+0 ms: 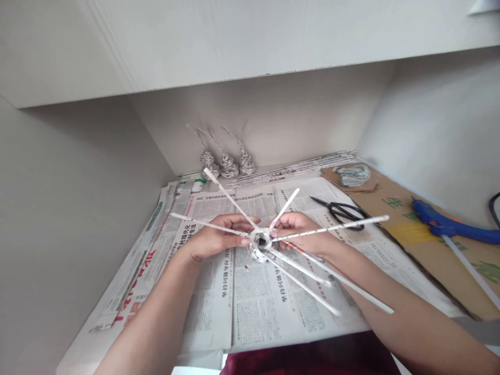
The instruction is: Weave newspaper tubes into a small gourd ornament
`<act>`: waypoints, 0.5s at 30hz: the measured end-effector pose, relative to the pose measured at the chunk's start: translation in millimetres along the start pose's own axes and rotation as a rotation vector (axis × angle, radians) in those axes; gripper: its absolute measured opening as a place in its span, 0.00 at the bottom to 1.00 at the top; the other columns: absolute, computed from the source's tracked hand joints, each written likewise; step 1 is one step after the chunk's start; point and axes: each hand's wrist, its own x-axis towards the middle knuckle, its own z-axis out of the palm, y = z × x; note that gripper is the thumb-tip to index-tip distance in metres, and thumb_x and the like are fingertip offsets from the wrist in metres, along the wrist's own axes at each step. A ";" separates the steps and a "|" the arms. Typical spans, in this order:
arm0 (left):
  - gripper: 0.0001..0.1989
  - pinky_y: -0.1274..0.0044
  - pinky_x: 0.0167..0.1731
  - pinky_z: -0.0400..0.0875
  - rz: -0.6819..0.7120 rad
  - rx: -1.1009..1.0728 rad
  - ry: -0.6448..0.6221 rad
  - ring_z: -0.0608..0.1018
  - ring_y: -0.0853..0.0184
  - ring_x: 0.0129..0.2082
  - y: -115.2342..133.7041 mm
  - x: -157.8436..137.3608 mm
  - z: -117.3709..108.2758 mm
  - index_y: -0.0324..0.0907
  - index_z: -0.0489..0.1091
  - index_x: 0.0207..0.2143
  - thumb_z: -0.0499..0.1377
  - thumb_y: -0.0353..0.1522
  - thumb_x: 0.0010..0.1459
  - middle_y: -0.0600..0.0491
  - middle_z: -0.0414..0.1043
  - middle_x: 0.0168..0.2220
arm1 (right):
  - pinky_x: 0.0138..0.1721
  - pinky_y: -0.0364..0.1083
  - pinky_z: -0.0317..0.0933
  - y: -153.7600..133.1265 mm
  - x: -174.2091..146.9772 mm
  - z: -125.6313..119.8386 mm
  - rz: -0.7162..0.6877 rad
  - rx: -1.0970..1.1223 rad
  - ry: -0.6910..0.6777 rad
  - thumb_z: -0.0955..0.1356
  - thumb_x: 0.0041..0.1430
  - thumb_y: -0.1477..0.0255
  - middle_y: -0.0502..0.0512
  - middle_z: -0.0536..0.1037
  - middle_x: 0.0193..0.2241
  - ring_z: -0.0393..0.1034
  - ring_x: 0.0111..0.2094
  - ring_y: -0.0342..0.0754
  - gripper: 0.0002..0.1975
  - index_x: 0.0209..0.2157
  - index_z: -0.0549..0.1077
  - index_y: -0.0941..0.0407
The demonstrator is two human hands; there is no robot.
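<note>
Nearest, a dark red cloth (308,357) fills the bottom edge, and over it two bare forearms reach in to meet above the middle of the desk (76,359). Between the hands sits a small woven newspaper piece (258,253), its round mouth facing up towards the head, so its long axis seems to run roughly along the line of sight; how deep it goes is hard to tell. It lies right at the tips of both hands, neither one nearer: the left hand (219,237) pinches its left side, thumb against the rim, while the fingers of the right hand (297,229) close narrowly on the upper right rim, among the roots of the rods. Seven rolled-paper rods fan out from it, two to the left, one short one up and to the right, one (332,228) almost level across the right hand, and three slanting down to the right, the outermost passing in front of the right forearm. Newspaper sheets (211,317) spread underneath. Beyond the right hand rest black scissors (344,212); farther right, a blue hot-glue gun (449,221) lies on cardboard (449,281). Farthest, by the back wall, are a row of loose rods (292,171) and three gourd-shaped weavings (228,167)
</note>
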 end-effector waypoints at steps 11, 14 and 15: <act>0.16 0.79 0.26 0.72 -0.019 -0.019 0.065 0.76 0.70 0.24 -3.1 2.8 2.2 0.37 0.76 0.38 0.68 0.33 0.45 0.50 0.77 0.28 | 0.13 0.37 0.53 -3.3 -3.0 -1.0 0.069 0.020 -0.068 0.74 0.47 0.71 0.49 0.70 0.16 0.62 0.15 0.37 0.09 0.27 0.72 0.60; 0.11 0.80 0.23 0.69 0.044 0.019 0.164 0.74 0.72 0.22 -3.8 5.2 6.9 0.36 0.76 0.30 0.68 0.33 0.44 0.52 0.75 0.23 | 0.13 0.37 0.53 -3.2 -2.8 2.7 0.085 0.021 -0.052 0.74 0.47 0.71 0.50 0.72 0.17 0.62 0.15 0.37 0.09 0.27 0.73 0.61; 0.10 0.80 0.24 0.69 0.067 0.026 0.186 0.74 0.71 0.22 -3.9 5.7 8.8 0.36 0.75 0.28 0.68 0.33 0.44 0.52 0.75 0.23 | 0.12 0.36 0.52 -3.0 -2.7 3.4 0.089 0.008 -0.044 0.74 0.47 0.71 0.50 0.72 0.17 0.62 0.15 0.36 0.09 0.27 0.73 0.61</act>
